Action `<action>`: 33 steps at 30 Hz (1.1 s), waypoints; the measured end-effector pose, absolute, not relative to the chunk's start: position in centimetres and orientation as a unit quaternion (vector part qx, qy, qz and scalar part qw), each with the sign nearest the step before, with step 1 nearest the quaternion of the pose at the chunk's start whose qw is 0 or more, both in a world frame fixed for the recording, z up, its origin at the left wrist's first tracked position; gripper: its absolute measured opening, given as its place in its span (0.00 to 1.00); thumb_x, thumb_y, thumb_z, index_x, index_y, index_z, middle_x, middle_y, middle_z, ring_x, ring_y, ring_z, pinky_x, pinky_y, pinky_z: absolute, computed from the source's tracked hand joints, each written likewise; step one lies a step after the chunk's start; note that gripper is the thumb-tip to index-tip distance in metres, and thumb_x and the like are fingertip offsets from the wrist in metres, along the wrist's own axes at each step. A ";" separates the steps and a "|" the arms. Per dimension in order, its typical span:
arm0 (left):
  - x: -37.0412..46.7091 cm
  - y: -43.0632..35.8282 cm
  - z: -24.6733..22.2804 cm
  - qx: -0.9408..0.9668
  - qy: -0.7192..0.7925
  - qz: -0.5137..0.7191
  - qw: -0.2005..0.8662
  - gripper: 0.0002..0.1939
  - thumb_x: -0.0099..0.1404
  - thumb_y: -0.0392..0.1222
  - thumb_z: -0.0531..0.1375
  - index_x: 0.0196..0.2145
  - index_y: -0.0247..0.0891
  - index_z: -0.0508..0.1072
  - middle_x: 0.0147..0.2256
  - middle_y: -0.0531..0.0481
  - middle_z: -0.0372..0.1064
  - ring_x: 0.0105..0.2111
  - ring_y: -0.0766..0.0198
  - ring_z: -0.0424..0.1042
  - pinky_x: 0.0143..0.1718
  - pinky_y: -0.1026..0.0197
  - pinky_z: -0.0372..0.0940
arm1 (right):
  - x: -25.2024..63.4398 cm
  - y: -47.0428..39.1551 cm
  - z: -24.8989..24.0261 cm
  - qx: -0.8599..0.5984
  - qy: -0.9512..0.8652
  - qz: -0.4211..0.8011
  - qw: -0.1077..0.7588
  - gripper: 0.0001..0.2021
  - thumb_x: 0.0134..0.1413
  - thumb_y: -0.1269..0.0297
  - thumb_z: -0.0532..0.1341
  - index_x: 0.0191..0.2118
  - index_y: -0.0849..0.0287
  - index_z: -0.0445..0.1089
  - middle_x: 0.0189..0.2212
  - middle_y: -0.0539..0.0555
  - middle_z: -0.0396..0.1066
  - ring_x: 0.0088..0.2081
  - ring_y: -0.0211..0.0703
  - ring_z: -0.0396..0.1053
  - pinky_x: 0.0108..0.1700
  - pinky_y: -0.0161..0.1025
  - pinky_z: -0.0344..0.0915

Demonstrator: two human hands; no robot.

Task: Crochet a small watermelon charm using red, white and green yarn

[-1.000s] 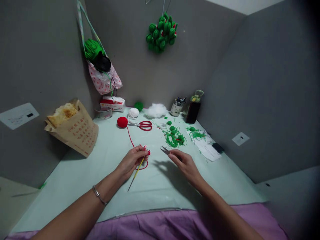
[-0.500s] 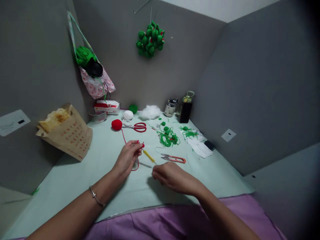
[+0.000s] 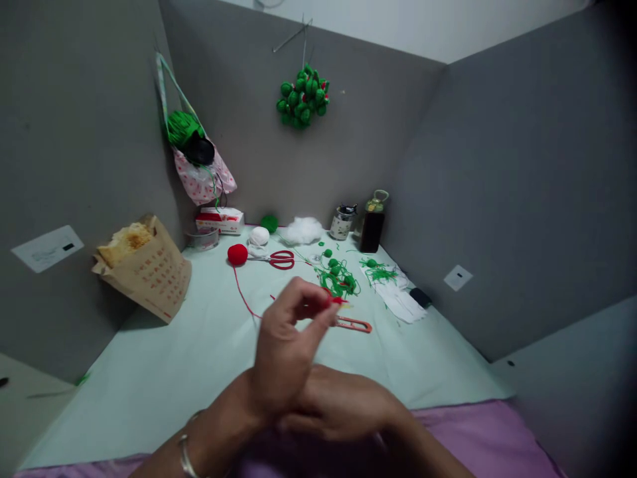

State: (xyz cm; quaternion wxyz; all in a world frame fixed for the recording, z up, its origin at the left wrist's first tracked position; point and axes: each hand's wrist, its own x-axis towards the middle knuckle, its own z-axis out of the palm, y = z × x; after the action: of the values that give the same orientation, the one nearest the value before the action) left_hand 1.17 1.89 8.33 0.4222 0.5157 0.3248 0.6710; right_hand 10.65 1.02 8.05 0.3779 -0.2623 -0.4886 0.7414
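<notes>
My left hand [image 3: 288,338], with a silver bracelet at its wrist, is raised over the table, thumb and fingertips pinched on a small piece of red yarn work [image 3: 337,301]. A yellowish blur beside it is too smeared to name. My right hand [image 3: 348,401] lies against the left wrist; its fingers are mostly hidden, so I cannot see what they hold. From the red yarn ball [image 3: 237,254] a strand runs towards the left hand. Behind the left fingers, orange thread snips [image 3: 355,324] lie partly covered.
Red-handled scissors [image 3: 282,259], a white yarn ball [image 3: 259,236], white stuffing [image 3: 302,230] and green yarn pieces [image 3: 341,280] lie farther back. A paper bag with bread [image 3: 154,279] stands left. Rear right are a jar [image 3: 342,224] and a dark phone [image 3: 372,232]. Grey partitions surround the table.
My left hand has moved right and turned, carrying the red yarn work. My right hand has dropped down and left against the left wrist. The yellow crochet hook no longer shows clearly.
</notes>
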 end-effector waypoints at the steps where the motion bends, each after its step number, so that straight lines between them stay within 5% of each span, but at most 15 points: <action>1: 0.3 2.4 8.2 0.452 0.332 0.675 0.479 0.10 0.59 0.30 0.71 0.29 0.41 0.75 0.28 0.55 0.72 0.27 0.64 0.73 0.33 0.63 0.71 | 13.4 1.2 8.5 -0.248 -0.554 0.729 0.318 0.13 0.63 0.64 0.66 0.28 0.62 0.81 0.20 0.46 0.79 0.23 0.31 0.76 0.29 0.26 0.76; 3: -1.4 3.3 7.7 0.315 0.330 0.675 0.580 0.12 0.55 0.28 0.73 0.29 0.39 0.75 0.27 0.56 0.73 0.25 0.68 0.72 0.30 0.68 0.72 | 18.7 2.0 9.2 -0.239 -0.673 0.634 0.296 0.06 0.60 0.64 0.70 0.40 0.60 0.83 0.24 0.48 0.81 0.22 0.33 0.75 0.27 0.28 0.74; 6: -2.8 4.4 6.2 0.218 0.344 0.656 0.635 0.10 0.58 0.26 0.70 0.33 0.36 0.76 0.29 0.54 0.75 0.24 0.72 0.72 0.29 0.72 0.72 | 23.3 3.7 9.3 -0.312 -0.632 0.389 0.593 0.13 0.69 0.58 0.61 0.44 0.55 0.82 0.14 0.43 0.64 0.14 0.32 0.58 0.17 0.28 0.60; 8: -2.8 4.5 5.2 0.177 0.351 0.640 0.661 0.10 0.59 0.24 0.67 0.34 0.36 0.76 0.29 0.53 0.75 0.23 0.73 0.72 0.27 0.75 0.73 | 23.3 4.8 8.5 -0.389 -0.587 0.208 0.679 0.09 0.68 0.64 0.62 0.40 0.54 0.82 0.16 0.43 0.60 0.18 0.32 0.58 0.20 0.28 0.61; 11: -2.1 4.2 4.2 0.132 0.347 0.608 0.702 0.12 0.61 0.22 0.64 0.38 0.35 0.77 0.29 0.52 0.74 0.22 0.74 0.72 0.26 0.76 0.72 | 20.5 5.4 6.3 -0.371 -0.742 0.123 0.545 0.13 0.62 0.70 0.66 0.50 0.51 0.79 0.34 0.52 0.75 0.33 0.39 0.73 0.36 0.36 0.75; 14: -1.5 3.8 4.1 0.106 0.339 0.578 0.735 0.13 0.63 0.21 0.62 0.42 0.33 0.79 0.27 0.52 0.72 0.20 0.74 0.72 0.23 0.76 0.71 | 17.9 5.0 3.6 -0.285 -0.847 0.069 0.443 0.24 0.65 0.72 0.64 0.63 0.46 0.70 0.50 0.58 0.73 0.48 0.46 0.76 0.46 0.42 0.79; 21: -1.9 2.6 4.6 0.102 0.324 0.555 0.759 0.11 0.58 0.25 0.68 0.40 0.29 0.83 0.28 0.49 0.75 0.22 0.72 0.71 0.25 0.74 0.71 | 17.7 3.4 2.3 -0.271 -0.875 0.028 0.400 0.29 0.66 0.69 0.65 0.68 0.42 0.64 0.53 0.58 0.73 0.49 0.46 0.77 0.49 0.43 0.79; 26: -1.3 1.3 3.3 0.152 0.314 0.543 0.764 0.18 0.48 0.37 0.78 0.39 0.33 0.85 0.36 0.46 0.79 0.30 0.68 0.73 0.32 0.69 0.72 | 16.8 1.9 3.1 -0.218 -0.883 -0.003 0.416 0.30 0.65 0.76 0.63 0.69 0.47 0.64 0.55 0.60 0.76 0.54 0.48 0.78 0.51 0.44 0.79; 33: -1.5 0.8 2.9 0.374 0.320 0.490 0.719 0.19 0.62 0.57 0.70 0.37 0.36 0.85 0.31 0.47 0.74 0.31 0.62 0.71 0.35 0.62 0.70 | 16.0 1.5 2.3 -0.317 -0.721 0.233 0.570 0.11 0.70 0.64 0.61 0.49 0.50 0.82 0.41 0.56 0.82 0.41 0.45 0.81 0.44 0.41 0.80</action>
State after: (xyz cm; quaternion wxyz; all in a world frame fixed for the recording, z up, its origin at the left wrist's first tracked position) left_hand -1.45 0.80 2.92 0.7190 0.3745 0.3198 0.4904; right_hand 16.04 1.46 2.31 0.5699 -0.3172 -0.7213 0.2331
